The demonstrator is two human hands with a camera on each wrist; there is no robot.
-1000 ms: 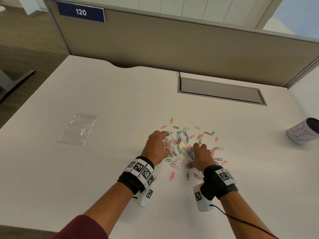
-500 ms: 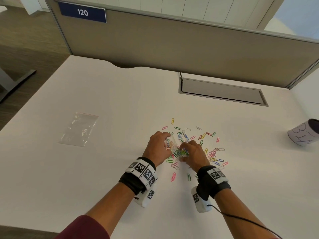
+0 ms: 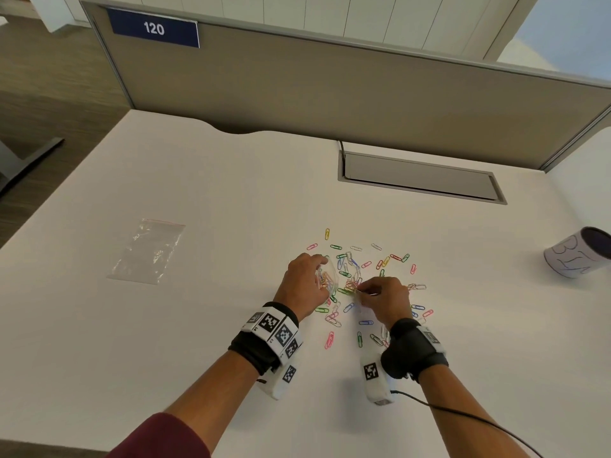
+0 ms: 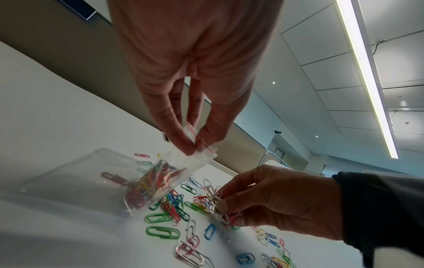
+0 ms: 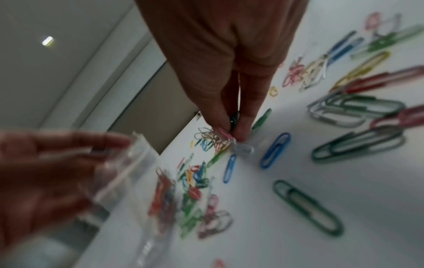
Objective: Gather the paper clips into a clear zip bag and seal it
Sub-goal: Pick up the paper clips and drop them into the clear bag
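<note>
In the head view, at the lower centre of the frame, the left hand (image 3: 305, 285) holds a small clear zip bag (image 3: 327, 279) with clips inside, the right hand (image 3: 385, 300) pinches a bunch of paper clips (image 3: 352, 287) just right of it, loose clips lie scattered on the white table (image 3: 198, 325), and a second clear bag (image 3: 147, 251) lies at mid left. The left wrist view shows thumb and fingertips (image 4: 181, 143) pinching the bag's red-lined top at centre. The right wrist view, blurred, shows fingertips pressed together on clips at centre

Paper clips (image 3: 363, 285) scattered on tabletop (image 3: 198, 325), toward its near right. Relative to the clips: spare bag (image 3: 145, 251) well left, cup (image 3: 577, 252) well right, cable hatch (image 3: 420, 176) behind, partition (image 3: 330, 90) further behind.
</note>
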